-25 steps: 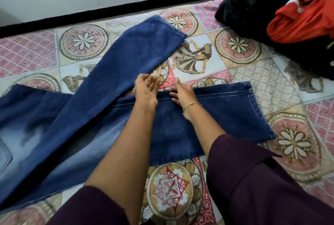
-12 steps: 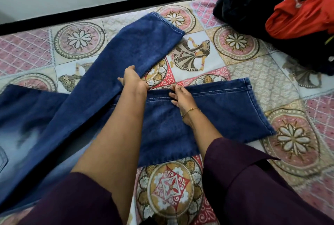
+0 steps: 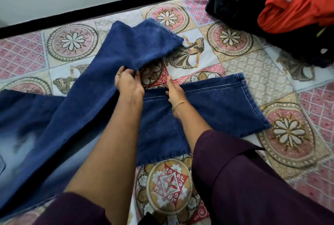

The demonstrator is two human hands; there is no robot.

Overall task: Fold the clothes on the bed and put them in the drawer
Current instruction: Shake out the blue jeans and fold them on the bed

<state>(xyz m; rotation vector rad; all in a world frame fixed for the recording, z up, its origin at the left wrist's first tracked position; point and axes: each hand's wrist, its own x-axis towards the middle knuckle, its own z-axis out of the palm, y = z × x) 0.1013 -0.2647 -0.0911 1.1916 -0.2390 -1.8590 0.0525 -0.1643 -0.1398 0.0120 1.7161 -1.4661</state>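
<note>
One clothes pile beyond jeans

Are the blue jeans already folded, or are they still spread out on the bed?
Still spread: the jeans lie with legs apart. The left hand grips one leg; the right hand presses the other.

From my feed, the jeans run off the left edge, so I can't see the waist; their pale lower-left part is blurred. My left hand has its fingertips tucked under the lifted leg, out of sight. My right hand shows only its back; I can't tell what the fingers do. The pile of dark and orange clothes is cut by the top and right edges, pieces indistinguishable.
</note>
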